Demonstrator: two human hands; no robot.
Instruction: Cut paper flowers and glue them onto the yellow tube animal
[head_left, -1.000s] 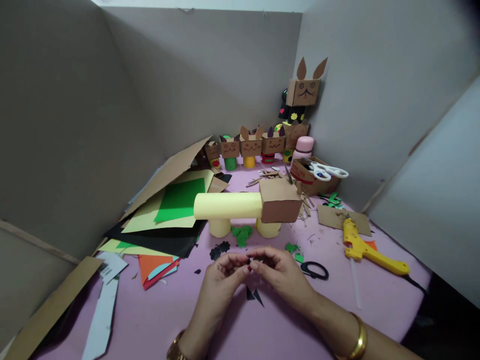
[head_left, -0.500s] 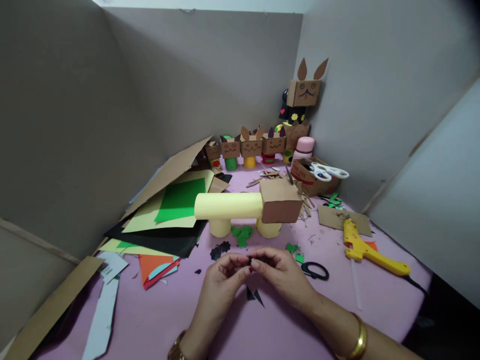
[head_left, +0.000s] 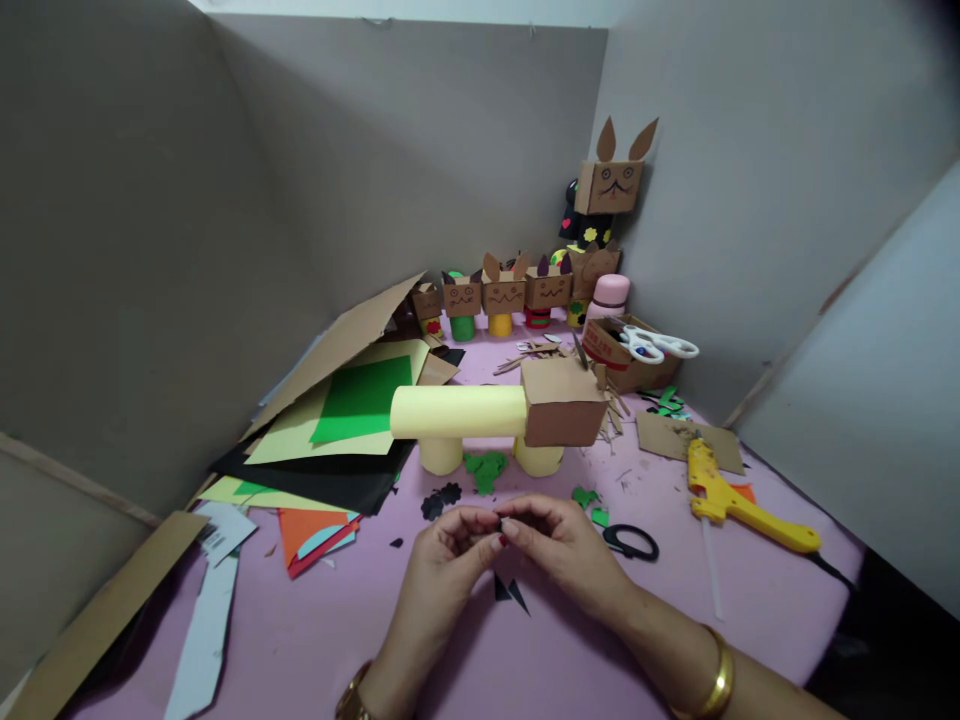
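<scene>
My left hand point(head_left: 454, 550) and my right hand point(head_left: 561, 548) meet at the fingertips over the pink table. Both are pinched closed on a small dark piece point(head_left: 500, 525), mostly hidden by the fingers; it looks like black paper. Just beyond them stands a paper animal with a yellow tube body point(head_left: 459, 411) on short yellow tube legs and a brown cardboard box head point(head_left: 564, 418). Beneath my hands lie dark triangular scraps point(head_left: 516, 597). Black flower cutouts point(head_left: 441, 500) and green paper cutouts point(head_left: 486, 470) are on the table between my hands and the animal.
On the right are a yellow glue gun point(head_left: 739, 503) and black scissor handles point(head_left: 631, 542). White-handled scissors point(head_left: 660, 345) rest in a cardboard box point(head_left: 600, 350). Paper sheets point(head_left: 360, 400) are piled on the left. Several box-headed animals point(head_left: 504, 294) line the back.
</scene>
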